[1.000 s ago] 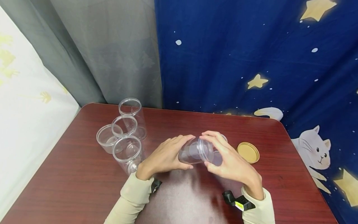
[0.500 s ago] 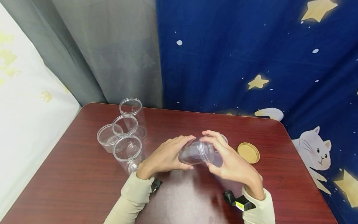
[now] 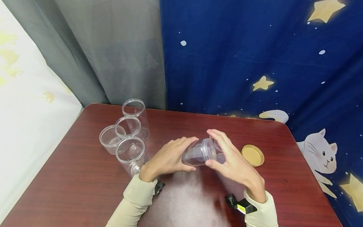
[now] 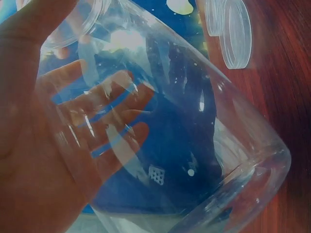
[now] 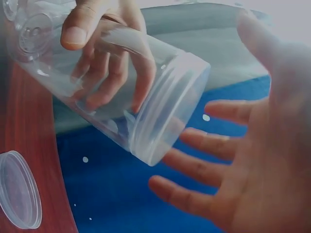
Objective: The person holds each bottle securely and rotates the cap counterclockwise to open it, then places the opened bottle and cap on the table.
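My left hand [image 3: 167, 159] grips clear jar [image 3: 198, 153] round body, held above table [image 3: 71, 183]. Jar long axis runs left-right, lidded end toward my right hand [image 3: 232, 162]. Right fingers [image 5: 204, 170] spread, released, just beside lid end, not gripping.

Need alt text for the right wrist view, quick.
The left hand grips a clear plastic jar tilted on its side, clear lid toward the right hand, whose spread fingers are just off it. A loose clear lid lies on the red-brown table.
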`<state>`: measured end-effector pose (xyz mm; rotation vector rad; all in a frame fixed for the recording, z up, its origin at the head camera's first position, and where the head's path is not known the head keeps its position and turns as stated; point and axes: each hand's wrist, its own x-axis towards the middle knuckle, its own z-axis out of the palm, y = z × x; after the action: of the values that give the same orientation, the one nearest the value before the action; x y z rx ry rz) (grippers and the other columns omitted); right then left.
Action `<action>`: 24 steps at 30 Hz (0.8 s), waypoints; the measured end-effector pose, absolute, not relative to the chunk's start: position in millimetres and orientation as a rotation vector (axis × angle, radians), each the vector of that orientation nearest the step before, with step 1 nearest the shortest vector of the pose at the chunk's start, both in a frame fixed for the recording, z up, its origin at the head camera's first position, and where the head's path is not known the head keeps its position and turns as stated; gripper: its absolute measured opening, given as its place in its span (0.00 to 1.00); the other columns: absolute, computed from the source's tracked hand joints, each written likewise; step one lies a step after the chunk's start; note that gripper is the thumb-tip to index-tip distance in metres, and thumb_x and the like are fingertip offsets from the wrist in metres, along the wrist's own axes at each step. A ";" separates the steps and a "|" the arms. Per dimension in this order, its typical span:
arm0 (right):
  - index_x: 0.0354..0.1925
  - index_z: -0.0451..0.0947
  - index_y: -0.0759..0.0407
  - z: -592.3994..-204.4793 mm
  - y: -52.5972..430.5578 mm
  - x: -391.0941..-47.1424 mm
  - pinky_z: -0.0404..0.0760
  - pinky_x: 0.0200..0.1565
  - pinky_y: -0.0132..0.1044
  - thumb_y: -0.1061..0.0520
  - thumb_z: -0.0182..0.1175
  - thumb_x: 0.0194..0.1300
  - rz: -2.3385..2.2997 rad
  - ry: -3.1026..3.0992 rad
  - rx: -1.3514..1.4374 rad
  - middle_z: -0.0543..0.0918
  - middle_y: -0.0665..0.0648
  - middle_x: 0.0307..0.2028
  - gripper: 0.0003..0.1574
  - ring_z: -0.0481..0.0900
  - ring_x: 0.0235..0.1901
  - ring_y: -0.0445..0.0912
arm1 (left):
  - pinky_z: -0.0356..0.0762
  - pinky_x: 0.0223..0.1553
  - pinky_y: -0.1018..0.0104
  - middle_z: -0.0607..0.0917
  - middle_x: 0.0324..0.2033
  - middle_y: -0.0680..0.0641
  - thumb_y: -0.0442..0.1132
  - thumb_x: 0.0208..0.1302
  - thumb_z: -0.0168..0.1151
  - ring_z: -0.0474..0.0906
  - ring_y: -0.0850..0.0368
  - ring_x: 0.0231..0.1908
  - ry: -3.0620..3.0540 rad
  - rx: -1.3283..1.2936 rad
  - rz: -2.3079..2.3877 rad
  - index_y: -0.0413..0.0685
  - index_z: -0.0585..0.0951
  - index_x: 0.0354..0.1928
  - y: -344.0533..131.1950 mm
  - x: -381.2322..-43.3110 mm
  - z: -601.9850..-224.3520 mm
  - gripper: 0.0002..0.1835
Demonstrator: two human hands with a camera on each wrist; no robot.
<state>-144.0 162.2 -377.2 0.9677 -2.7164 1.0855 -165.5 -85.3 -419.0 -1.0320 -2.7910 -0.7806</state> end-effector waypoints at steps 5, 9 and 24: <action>0.74 0.58 0.44 -379.7 158.2 -144.3 0.77 0.55 0.49 0.40 0.66 0.63 0.984 -2.796 0.804 0.69 0.49 0.66 0.47 0.74 0.57 0.46 | 0.75 0.50 0.59 0.80 0.52 0.53 0.61 0.45 0.76 0.76 0.59 0.51 -2.780 -1.042 -0.746 0.54 0.66 0.71 -84.6 -165.0 -419.4 0.51; 0.70 0.65 0.44 -380.7 156.4 -144.3 0.77 0.53 0.49 0.34 0.65 0.61 0.933 -2.859 0.713 0.76 0.49 0.61 0.45 0.77 0.54 0.47 | 0.75 0.49 0.60 0.80 0.51 0.53 0.61 0.44 0.77 0.76 0.59 0.50 -2.778 -1.042 -0.718 0.55 0.66 0.71 -84.1 -164.9 -420.3 0.51; 0.68 0.66 0.44 -381.3 163.9 -146.3 0.84 0.39 0.34 0.39 0.67 0.61 1.136 -2.911 0.747 0.83 0.54 0.50 0.41 0.84 0.36 0.35 | 0.75 0.49 0.60 0.80 0.51 0.53 0.62 0.45 0.76 0.77 0.58 0.50 -2.786 -1.039 -0.690 0.55 0.66 0.71 -83.4 -165.2 -421.5 0.51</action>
<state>-146.3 163.9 -381.3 0.7474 -2.9110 1.1361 -165.2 -83.4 -421.5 -1.0394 -2.7860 -0.6898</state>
